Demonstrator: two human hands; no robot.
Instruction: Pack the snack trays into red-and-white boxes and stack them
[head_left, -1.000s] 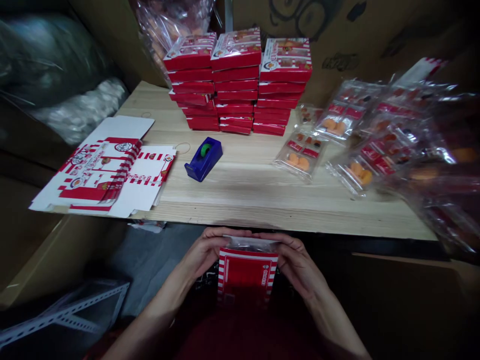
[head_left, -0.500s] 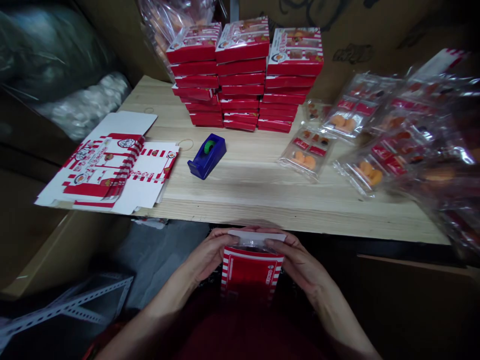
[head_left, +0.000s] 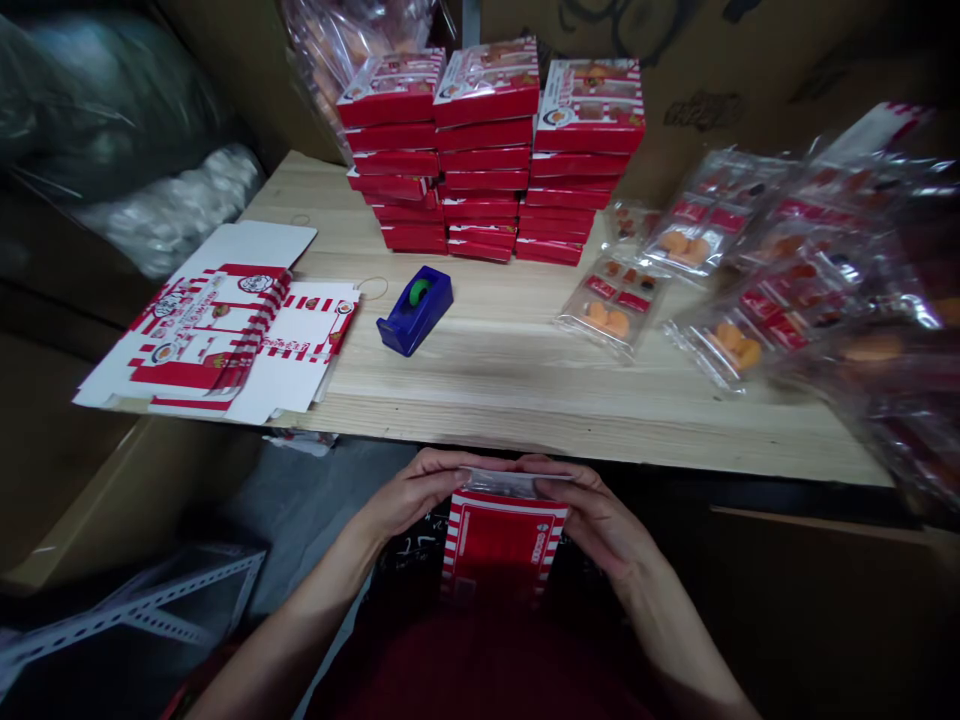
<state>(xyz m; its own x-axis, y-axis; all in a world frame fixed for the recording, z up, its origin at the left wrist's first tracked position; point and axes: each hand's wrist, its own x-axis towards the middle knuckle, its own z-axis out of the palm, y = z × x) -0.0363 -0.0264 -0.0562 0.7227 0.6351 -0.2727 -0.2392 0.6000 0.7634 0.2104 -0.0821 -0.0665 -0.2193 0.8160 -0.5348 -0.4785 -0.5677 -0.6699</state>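
A red box with white-striped edges [head_left: 501, 540] is held upright close to my body, below the front edge of the table. My left hand [head_left: 420, 490] grips the box's top left corner, its thumb at the top opening. On the other side, my right hand [head_left: 592, 505] holds the top right corner, thumb pressed on the upper edge. Clear plastic [head_left: 510, 484] shows in the box's mouth between the two thumbs. The fingers behind the box are partly hidden, and its lower end fades into shadow.
Three stacks of red boxes [head_left: 487, 155] stand at the back of the wooden table [head_left: 480, 390]. A blue tape dispenser [head_left: 416, 312] sits left of centre, near flat printed cartons [head_left: 210, 330]. Clear packs with orange toy pieces [head_left: 611, 305] are heaped at the right.
The white flap at the box's top has folded downward and now shows as a thin edge. My left hand has shifted slightly up and left along the corner.
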